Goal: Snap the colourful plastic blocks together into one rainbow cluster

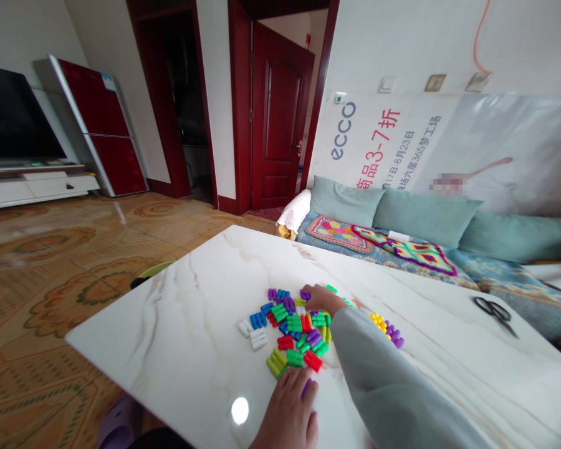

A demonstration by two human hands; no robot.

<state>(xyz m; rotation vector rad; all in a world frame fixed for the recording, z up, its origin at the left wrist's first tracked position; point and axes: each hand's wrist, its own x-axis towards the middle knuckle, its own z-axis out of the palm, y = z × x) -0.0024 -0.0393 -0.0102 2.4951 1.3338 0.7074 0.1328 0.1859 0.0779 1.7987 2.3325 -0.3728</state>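
Note:
A loose heap of interlocking plastic toy blocks (292, 330) in blue, green, red, purple, yellow and white lies on a white marble-patterned table (168, 337). My right hand (322, 298) reaches in from a grey-green sleeve and lies on the heap's far edge, with its fingers among the blocks. My left hand (287, 408) is at the heap's near side, pinching a purple block (306, 388) in its fingers. A short joined chain of yellow and purple blocks (386, 329) lies just beyond my right forearm.
Black-handled scissors (494, 312) lie near the table's far right edge. A sofa with teal cushions (425, 218) and a crocheted blanket (402, 249) stands behind the table. Beyond the table's left edge is a patterned tile floor (42, 299).

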